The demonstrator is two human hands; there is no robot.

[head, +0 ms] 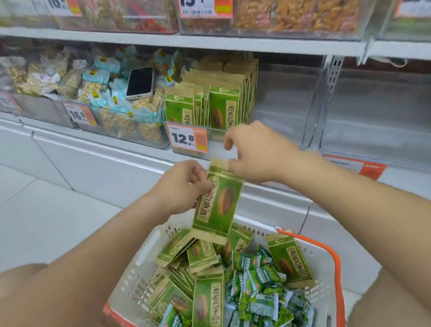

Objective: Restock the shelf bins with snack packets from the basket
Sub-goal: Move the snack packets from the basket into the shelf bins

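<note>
**Over the basket, one packet up between both hands**

Over the basket point(132, 285) a green packet point(221, 205) hangs tilted, clear of the pile. The left hand point(183, 181) pinches its upper left corner. The right hand point(258, 153) pinches the top flap, fingers curled on it.

The best move from here looks like this: square the packet upright, face forward, and slide it in at the front of the rows so its label lines up with the rest. It seems wise to hold it by the flap, since squeezing the body could crease it.

The target is the clear bin point(215, 136) on the lower shelf, behind the 12.8 price tag point(187, 139), which holds standing rows of the same packets. The basket holds plenty more lying loose, plus a heap of small wrapped sweets point(264, 306) at the near right. The neighbouring bin point(122, 127) to the left holds pale nut packs, with a phone point(139, 83) lying on top.
</note>
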